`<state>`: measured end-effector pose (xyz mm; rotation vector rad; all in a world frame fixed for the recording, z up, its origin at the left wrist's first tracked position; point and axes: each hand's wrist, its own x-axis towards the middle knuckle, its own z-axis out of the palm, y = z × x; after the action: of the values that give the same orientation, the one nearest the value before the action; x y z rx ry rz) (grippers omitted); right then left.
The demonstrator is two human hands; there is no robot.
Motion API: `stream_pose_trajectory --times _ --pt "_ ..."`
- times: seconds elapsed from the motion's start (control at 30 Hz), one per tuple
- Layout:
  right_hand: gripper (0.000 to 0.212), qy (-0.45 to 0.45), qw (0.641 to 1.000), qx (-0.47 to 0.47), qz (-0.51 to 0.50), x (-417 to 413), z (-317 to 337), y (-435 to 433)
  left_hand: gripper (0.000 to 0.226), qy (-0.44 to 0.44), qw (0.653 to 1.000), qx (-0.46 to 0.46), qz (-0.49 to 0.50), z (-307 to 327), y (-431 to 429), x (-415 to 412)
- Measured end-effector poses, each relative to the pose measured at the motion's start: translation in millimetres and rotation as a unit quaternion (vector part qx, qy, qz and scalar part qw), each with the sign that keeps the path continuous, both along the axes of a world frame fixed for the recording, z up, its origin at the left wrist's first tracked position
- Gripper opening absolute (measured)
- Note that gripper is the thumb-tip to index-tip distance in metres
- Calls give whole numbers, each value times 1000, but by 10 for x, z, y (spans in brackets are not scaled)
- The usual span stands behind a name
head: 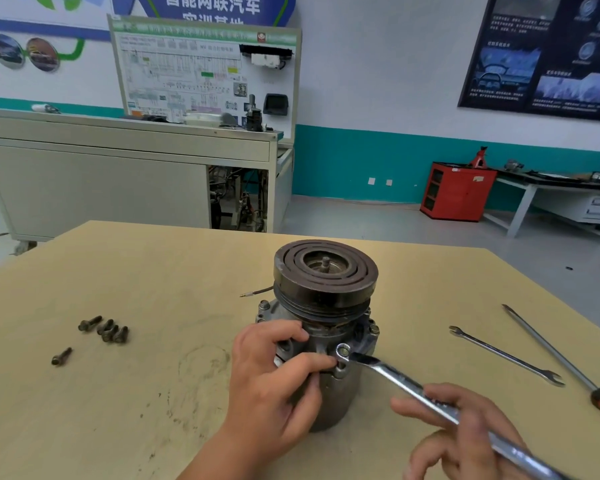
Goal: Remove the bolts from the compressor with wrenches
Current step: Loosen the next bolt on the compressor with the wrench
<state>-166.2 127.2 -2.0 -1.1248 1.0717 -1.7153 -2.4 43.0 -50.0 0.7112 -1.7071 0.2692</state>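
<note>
Partway: loose bolts (111, 333) lie on table (153, 271), others remain in upright compressor (326, 275) mid-table; left hand (271, 386) grips its body, right hand (465, 431) holds wrench (395, 377) ringed on front bolt (343, 349).

Teal-striped wall (361, 98), grey floor (361, 220), red cabinet (458, 192), perhaps posters (548, 53).

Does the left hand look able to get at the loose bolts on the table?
Probably yes. The left hand grips the compressor, and only bare table lies between it and the loose bolts; it must release the compressor first.
</note>
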Motion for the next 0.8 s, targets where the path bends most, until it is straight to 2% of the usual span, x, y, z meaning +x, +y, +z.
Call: stream_pose_trajectory --times 0.1,0.23,0.4,0.5,0.6,0.7,0.8 --pt "37 -16 999 -22 -47 -176 -35 -233 23 -2 1000 -2 -1 -5 -7 8" --pt "38 -62 995 53 48 -356 71 -672 24 -2 1000 -5 -1 -2 -7 1" --pt "39 -34 981 114 153 -360 204 -1171 24 3 1000 -7 -3 11 0 -3" --pt "30 -115 971 104 182 -386 194 -1142 24 1 1000 -6 -6 19 8 -6" --pt "32 -206 967 52 141 -494 82 -844 25 1 1000 -7 0 13 7 -9" --pt "29 -172 980 8 98 -447 22 -451 24 3 1000 -5 0 15 10 -7" --pt "54 -90 993 -4 76 -286 -23 -192 24 0 1000 -3 1 10 14 -6"
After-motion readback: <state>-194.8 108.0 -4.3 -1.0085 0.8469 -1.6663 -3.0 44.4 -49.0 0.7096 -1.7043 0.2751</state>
